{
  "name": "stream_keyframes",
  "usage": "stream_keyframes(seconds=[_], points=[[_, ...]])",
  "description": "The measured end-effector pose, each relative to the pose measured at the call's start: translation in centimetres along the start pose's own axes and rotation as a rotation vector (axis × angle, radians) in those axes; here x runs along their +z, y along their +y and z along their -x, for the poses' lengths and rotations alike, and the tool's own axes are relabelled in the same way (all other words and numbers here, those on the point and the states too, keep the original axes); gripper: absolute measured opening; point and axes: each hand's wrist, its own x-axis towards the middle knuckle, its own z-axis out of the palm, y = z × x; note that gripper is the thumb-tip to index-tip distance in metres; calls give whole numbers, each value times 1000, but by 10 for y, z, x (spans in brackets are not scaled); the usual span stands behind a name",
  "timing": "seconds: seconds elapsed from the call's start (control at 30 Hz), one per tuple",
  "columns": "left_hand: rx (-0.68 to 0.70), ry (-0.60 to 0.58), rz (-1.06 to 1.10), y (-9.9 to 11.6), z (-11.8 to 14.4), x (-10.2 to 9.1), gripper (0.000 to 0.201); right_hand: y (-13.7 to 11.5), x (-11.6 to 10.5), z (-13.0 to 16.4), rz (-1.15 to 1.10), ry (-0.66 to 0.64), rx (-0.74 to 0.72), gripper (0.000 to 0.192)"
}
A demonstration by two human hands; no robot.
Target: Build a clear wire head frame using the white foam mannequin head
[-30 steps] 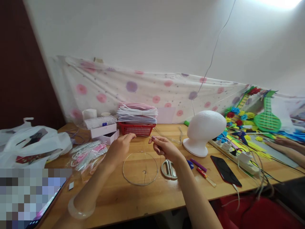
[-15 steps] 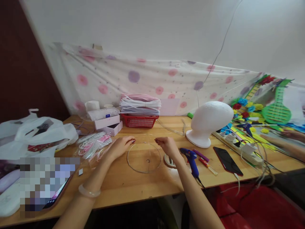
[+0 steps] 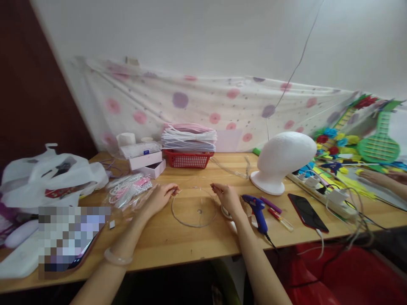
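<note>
My left hand (image 3: pixel 160 197) pinches the left end of a thin silvery wire. My right hand (image 3: pixel 227 196) pinches the right end. The wire forms a hoop (image 3: pixel 194 208) that rests on the wooden table (image 3: pixel 178 241) between both hands, with a small bit at its middle. Scissors (image 3: pixel 225 211) lie mostly hidden behind my right hand. A blue glue gun (image 3: pixel 258 208) lies just right of my right wrist. A pale bangle (image 3: pixel 117 256) sits on my left wrist.
A white foam head (image 3: pixel 282 159), red basket (image 3: pixel 188 159) with stacked white strips, pink boxes (image 3: pixel 146 163), bead packets (image 3: pixel 129 190), white plastic bags (image 3: pixel 47 178), a black phone (image 3: pixel 308 206), power strip (image 3: pixel 330 190) with cables, colourful paper crafts (image 3: pixel 359 144). Another person's arm (image 3: pixel 381 180) rests at right.
The view shifted; both hands moved lower toward the table and slightly farther apart with the wire. The blue glue gun came into view beside my right wrist.
</note>
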Motion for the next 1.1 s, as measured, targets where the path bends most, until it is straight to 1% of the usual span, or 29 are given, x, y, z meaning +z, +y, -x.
stream_keyframes(seconds=[0.17, 0.3, 0.53, 0.63, 0.77, 0.93, 1.07, 1.1], points=[[-48, 4, 144, -2, -1, 10, 15, 3, 3, 5, 21, 23, 16, 30], [-122, -22, 242, -9, -3, 16, 24, 1, 4, 10, 52, 26, 10, 30], [-191, -31, 362, -19, -5, 23, 25, 1, 6, 13, 89, 32, 26, 29], [-203, -22, 434, -18, -5, 24, 21, 2, 7, 13, 99, 29, 30, 28], [-205, 6, 564, -10, -4, 25, 10, 2, 7, 14, 114, 17, 25, 27], [-222, 56, 739, -4, -3, 32, 14, 0, 8, 14, 149, 9, 13, 26], [-271, 76, 844, -7, -5, 36, 7, -1, 8, 14, 174, 12, 7, 25], [-286, 73, 862, -8, -6, 36, 10, -1, 8, 14, 176, 11, 6, 25]])
